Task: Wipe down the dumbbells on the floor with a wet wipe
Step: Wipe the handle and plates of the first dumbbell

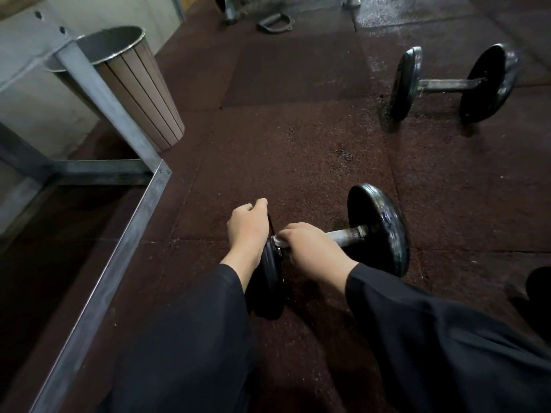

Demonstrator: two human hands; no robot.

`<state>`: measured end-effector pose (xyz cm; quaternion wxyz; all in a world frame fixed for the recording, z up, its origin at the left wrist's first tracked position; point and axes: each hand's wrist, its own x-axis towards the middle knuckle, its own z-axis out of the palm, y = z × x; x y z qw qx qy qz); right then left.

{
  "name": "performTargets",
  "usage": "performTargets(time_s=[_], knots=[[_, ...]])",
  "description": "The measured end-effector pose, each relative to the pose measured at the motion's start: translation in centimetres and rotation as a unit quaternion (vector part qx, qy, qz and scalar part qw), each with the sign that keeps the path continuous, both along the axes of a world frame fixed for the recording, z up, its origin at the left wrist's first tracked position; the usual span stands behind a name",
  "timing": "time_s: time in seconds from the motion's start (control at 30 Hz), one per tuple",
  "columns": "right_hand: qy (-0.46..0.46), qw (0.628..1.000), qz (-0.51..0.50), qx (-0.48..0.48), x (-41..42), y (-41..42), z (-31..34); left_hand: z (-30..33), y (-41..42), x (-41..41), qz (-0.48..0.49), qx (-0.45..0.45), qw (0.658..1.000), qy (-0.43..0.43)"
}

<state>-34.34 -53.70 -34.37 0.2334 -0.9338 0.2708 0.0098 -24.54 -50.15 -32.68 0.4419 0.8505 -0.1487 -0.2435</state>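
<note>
A black dumbbell with a steel bar lies on the dark rubber floor just in front of me. My left hand grips the top rim of its left plate. My right hand is closed around the bar beside that plate, pressing a white wet wipe against the metal; only a small edge of the wipe shows. A second black dumbbell rests on the floor at the far right, apart from both hands. Both of my arms wear black sleeves.
A grey metal frame runs along the left. A slatted bin with a metal rim stands behind it by the wall. A cable handle and machine feet lie at the far top. The floor near the far dumbbell looks wet.
</note>
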Motion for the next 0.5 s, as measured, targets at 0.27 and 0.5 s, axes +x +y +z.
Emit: performTargets(time_s=[0.27,0.5], knots=[[-0.111,0.991,-0.057,-0.059,0.0,2.2,-2.0,-0.1,-0.3,0.2,0.001,0.007,1.000,0.002],[-0.191,0.954,-0.056,-0.223,-1.2,3.2,-4.3,-0.2,0.1,0.1,-0.006,0.001,1.000,-0.009]])
